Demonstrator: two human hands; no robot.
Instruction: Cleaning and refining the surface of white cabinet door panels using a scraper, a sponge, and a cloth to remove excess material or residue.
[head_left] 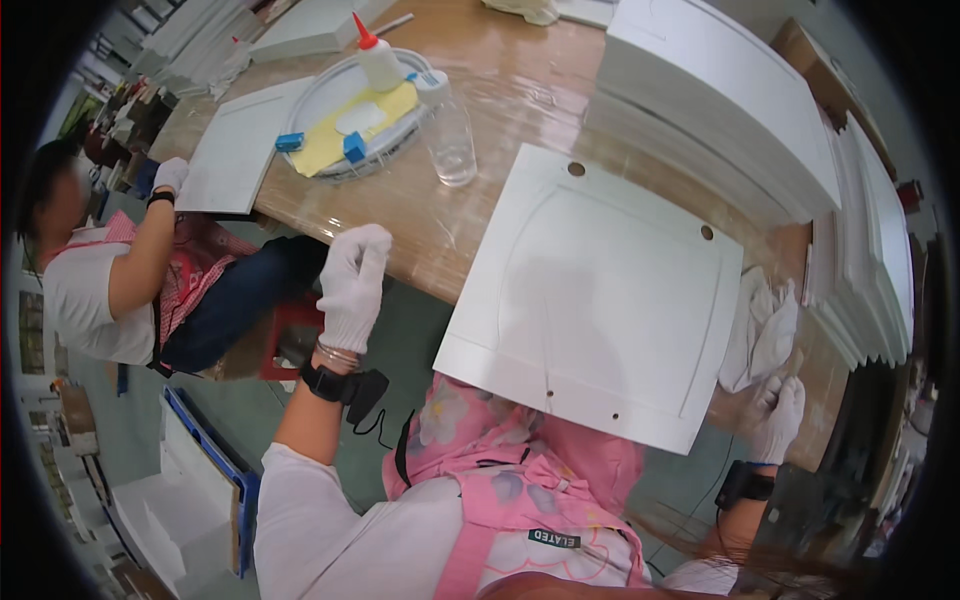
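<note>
A white panel (610,290) lies on the table in front of me, its near edge jutting over my lap. It has two larger holes near the far edge and two small ones near the close edge. My left hand (355,285), in a white knit glove, is raised left of the panel with its fingers curled closed; whatever it may hold is hidden. To the panel's right, my gloved right hand (779,415) rests near the table edge, fingers curled, just below a crumpled white cloth (762,325). I cannot make out anything inside it.
A round tub (405,135) bears a yellow cloth (325,145), blue blocks and a red-tipped squeeze bottle (379,65). Beside it stands a clear cup (452,150). Stacked white panels (715,110) rise at the far right. A co-worker (110,280) sits left, touching another panel (235,150).
</note>
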